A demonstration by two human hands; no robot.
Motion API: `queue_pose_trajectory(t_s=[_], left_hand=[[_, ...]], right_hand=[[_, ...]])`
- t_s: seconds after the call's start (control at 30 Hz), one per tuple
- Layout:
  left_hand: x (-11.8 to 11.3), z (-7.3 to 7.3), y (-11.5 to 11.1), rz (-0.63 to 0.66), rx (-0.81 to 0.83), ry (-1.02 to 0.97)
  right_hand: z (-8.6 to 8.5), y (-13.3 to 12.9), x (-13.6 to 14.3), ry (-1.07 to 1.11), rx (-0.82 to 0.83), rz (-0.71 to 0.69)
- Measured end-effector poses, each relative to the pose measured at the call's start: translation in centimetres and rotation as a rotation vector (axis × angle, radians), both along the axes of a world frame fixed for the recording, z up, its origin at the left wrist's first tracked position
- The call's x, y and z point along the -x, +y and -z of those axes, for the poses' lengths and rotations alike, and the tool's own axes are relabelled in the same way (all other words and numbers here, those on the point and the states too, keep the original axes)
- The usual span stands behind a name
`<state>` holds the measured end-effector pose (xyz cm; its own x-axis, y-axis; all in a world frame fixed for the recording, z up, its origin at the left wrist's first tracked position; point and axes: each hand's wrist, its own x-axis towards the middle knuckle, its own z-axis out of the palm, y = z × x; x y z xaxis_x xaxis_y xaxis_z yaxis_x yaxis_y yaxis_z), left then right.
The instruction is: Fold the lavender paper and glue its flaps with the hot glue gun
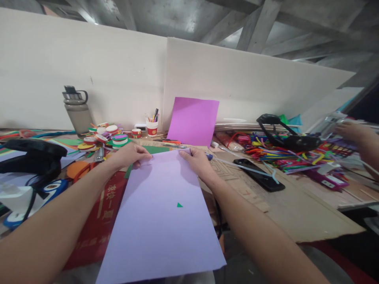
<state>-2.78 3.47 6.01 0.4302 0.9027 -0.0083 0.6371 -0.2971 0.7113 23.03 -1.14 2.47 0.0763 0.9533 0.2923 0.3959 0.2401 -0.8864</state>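
Note:
A long sheet of light purple paper (160, 232) stretches toward me over the table edge. At its far left corner my left hand (133, 155) pinches the edge between thumb and fingers. My right hand (197, 161) grips the far right corner, thumb on top and fingers underneath. A small green paper triangle (179, 205) lies on the sheet, right of its middle. Under the left side shows a red bag or sheet with gold characters (103, 221). Green paper (158, 149) peeks out just beyond the far edge.
A magenta sheet (194, 120) leans against the white board. Left stand a water bottle (77, 114), paper rolls (112, 134) and a pen cup (152, 128). Right lie a black phone (260, 175), colourful pipe cleaners (275, 152) and a purple power strip (327, 179). Another person's hand (349, 130) reaches in at far right.

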Motion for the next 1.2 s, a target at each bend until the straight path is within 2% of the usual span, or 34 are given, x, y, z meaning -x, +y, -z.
queue_pose_trajectory(t_s=[0.1,0.37,0.43,0.57,0.73,0.83,0.9,1.07,1.2], left_hand=[[0.0,0.0,-0.1,-0.01,0.027,-0.013],[0.9,0.3,0.3,-0.005,0.063,0.011],[1.0,0.4,0.2,-0.009,0.047,0.054],[0.3,0.0,-0.4,-0.016,0.0,0.147],[-1.3,-0.3,-1.4,0.067,-0.089,0.221],[-2.3,-0.3,-2.1,0.125,-0.185,0.261],[-2.9,-0.4,-2.6,0.16,-0.227,0.275],[-3.9,-0.3,-3.2,0.208,-0.251,0.287],[-3.8,-0.2,-3.1,0.211,-0.22,0.254]], right_hand=[[0.0,0.1,-0.3,0.019,0.046,-0.052],[0.2,0.1,-0.6,0.055,0.045,-0.101],[0.3,0.2,-0.6,-0.03,0.013,-0.071],[0.0,-0.3,-0.4,-0.282,-0.206,0.057],[-1.0,-2.2,1.6,-0.593,-0.359,0.015],[-1.1,-3.0,3.3,-0.754,-0.331,-0.057],[-1.0,-3.1,4.1,-0.774,-0.295,-0.138],[-0.5,-2.9,4.3,-0.651,-0.138,-0.228],[-0.4,-2.8,3.8,-0.593,-0.128,-0.279]])
